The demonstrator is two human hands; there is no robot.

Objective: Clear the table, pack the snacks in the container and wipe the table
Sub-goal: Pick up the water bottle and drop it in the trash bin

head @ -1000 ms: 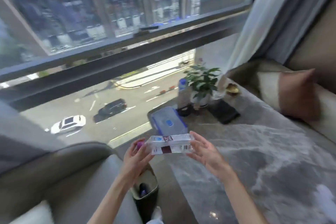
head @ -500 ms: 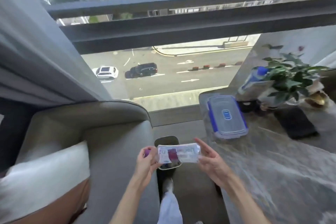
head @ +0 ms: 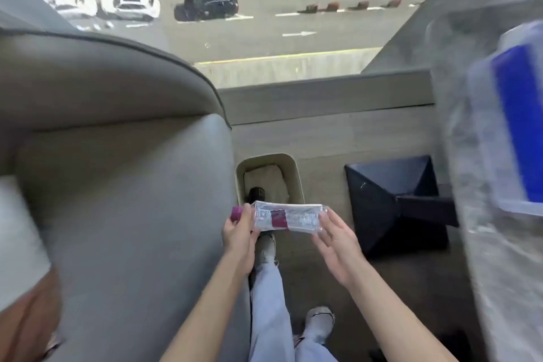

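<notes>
The left hand (head: pixel 238 233) curls its fingers round the purple-capped end of a clear plastic bottle (head: pixel 289 217), held level over the near edge of a beige waste bin (head: pixel 297 176) on the floor. The right hand (head: pixel 338 244) touches the other end, fingers straight and apart. Farther right, a blue-lidded container (head: pixel 518 132) sits on the marble table (head: pixel 467 185).

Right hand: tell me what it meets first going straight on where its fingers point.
The clear packet: fingertips of the right hand seem to touch its end; the bin sits below.
</notes>
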